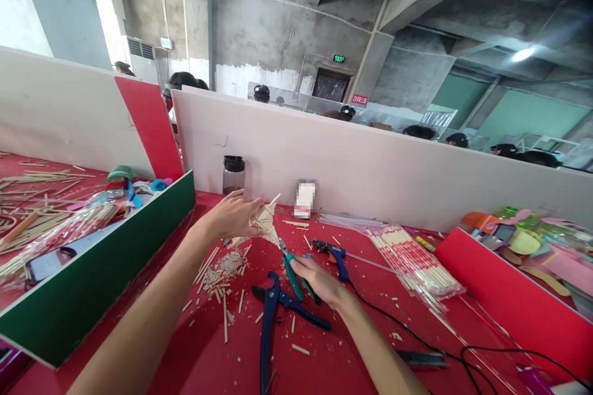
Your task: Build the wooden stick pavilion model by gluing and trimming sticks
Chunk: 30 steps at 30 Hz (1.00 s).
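Note:
My left hand (234, 215) is closed on a small lattice piece made of wooden sticks (265, 217), steadying it above the red table. Green-handled cutting pliers (294, 279) are gripped in my right hand (319, 282), and their jaws meet the lower edge of the stick piece. Whether the jaws are closed on a stick is too small to tell. Just below lies a blue pipe cutter (269, 321) with its handles spread. A blue glue gun (340, 259) rests to the right of the pliers. Cut stick scraps (227, 271) are scattered under my left hand.
A dark-lidded bottle (234, 174) and a phone-like upright object (305, 199) stand by the white partition (370, 160). Bagged sticks (412, 262) lie at right. Green (106, 271) and red (509, 302) boards flank the workspace. A black cable (393, 320) crosses the right side. People's heads show behind the partition.

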{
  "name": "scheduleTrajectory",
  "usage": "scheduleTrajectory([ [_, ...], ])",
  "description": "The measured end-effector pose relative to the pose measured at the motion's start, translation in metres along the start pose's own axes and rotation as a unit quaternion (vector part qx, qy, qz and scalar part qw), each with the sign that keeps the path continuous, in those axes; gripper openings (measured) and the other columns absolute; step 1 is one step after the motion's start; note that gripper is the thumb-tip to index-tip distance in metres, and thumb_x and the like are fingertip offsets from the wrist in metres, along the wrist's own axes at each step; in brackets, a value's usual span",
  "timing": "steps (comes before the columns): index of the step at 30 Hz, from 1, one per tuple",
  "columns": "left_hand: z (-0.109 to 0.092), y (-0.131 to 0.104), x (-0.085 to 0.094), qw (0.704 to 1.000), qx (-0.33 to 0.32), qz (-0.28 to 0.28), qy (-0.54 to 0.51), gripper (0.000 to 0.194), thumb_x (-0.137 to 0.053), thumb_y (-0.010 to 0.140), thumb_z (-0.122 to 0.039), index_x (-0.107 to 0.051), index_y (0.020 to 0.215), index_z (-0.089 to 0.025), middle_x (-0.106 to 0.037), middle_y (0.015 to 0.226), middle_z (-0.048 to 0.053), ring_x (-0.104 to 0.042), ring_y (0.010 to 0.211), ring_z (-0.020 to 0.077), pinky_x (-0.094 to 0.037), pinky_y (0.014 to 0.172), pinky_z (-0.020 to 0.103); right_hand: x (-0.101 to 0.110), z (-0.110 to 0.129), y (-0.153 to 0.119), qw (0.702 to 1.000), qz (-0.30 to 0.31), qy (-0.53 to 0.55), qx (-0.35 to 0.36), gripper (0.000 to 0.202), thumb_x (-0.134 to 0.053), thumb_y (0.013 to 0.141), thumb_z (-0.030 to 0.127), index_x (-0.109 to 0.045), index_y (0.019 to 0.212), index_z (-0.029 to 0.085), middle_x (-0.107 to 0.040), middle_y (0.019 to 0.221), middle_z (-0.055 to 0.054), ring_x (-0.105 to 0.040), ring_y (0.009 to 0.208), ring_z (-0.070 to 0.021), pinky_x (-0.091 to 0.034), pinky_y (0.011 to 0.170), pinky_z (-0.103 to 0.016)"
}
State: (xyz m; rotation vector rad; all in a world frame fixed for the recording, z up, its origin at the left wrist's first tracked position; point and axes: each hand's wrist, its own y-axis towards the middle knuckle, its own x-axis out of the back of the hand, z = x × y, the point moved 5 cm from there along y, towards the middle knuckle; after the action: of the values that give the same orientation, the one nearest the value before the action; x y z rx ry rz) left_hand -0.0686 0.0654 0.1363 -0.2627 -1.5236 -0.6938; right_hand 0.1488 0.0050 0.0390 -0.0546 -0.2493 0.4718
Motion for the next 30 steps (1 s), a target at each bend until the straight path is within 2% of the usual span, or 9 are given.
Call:
scheduleTrajectory([
  [5,0.0,-0.001,-0.001,1.0,0.003,0.004,0.002,0.074,-0.056,0.081,-0.073,-0.053,0.134,-0.02,-0.071,0.123,0.014,-0.064,0.119,0.031,-0.024,0.117,0.047,-0.004,0.002,-0.004,1.0,0.011,0.019,-0.014,0.049,-0.06,0.084,0.065,-0.069,0.1,0.02,-0.071,0.096,-0.005,-0.062,0.095,-0.0257,-0.045,0.088,-0.038],
  [12,0.002,0.0,-0.005,1.0,0.004,0.001,0.001,0.07,-0.057,0.08,-0.071,-0.055,0.129,-0.021,-0.075,0.113,0.013,-0.067,0.113,0.0308,-0.024,0.116,0.046,-0.005,-0.001,-0.002,0.999,0.011,0.031,-0.023,0.054,-0.06,0.081,0.069,-0.07,0.099,0.019,-0.071,0.098,-0.007,-0.063,0.096,-0.0266,-0.046,0.091,-0.041],
  [21,0.003,0.0,-0.006,1.0,-0.003,-0.003,-0.002,0.073,-0.054,0.081,-0.073,-0.053,0.132,-0.022,-0.076,0.111,0.012,-0.067,0.112,0.0312,-0.023,0.116,0.047,-0.009,-0.004,-0.003,0.998,-0.062,0.006,-0.014,0.051,-0.056,0.083,0.066,-0.071,0.09,0.019,-0.07,0.086,-0.007,-0.062,0.094,-0.0275,-0.046,0.088,-0.04],
  [25,0.004,0.001,-0.008,1.0,0.004,-0.008,-0.003,0.069,-0.057,0.08,-0.071,-0.054,0.131,-0.025,-0.076,0.111,0.01,-0.068,0.111,0.0298,-0.023,0.116,0.045,-0.01,-0.009,-0.002,0.997,-0.075,-0.025,-0.009,0.05,-0.051,0.085,0.066,-0.067,0.082,0.019,-0.066,0.08,-0.005,-0.061,0.091,-0.0268,-0.046,0.084,-0.038],
  [30,0.0,0.001,-0.006,1.0,-0.002,-0.007,-0.006,0.071,-0.055,0.08,-0.072,-0.056,0.129,-0.021,-0.077,0.105,0.012,-0.069,0.107,0.0318,-0.025,0.115,0.047,-0.01,-0.014,-0.004,0.996,-0.085,-0.035,0.004,0.046,-0.047,0.089,0.061,-0.065,0.081,0.02,-0.067,0.081,-0.005,-0.062,0.088,-0.0254,-0.046,0.083,-0.036],
])
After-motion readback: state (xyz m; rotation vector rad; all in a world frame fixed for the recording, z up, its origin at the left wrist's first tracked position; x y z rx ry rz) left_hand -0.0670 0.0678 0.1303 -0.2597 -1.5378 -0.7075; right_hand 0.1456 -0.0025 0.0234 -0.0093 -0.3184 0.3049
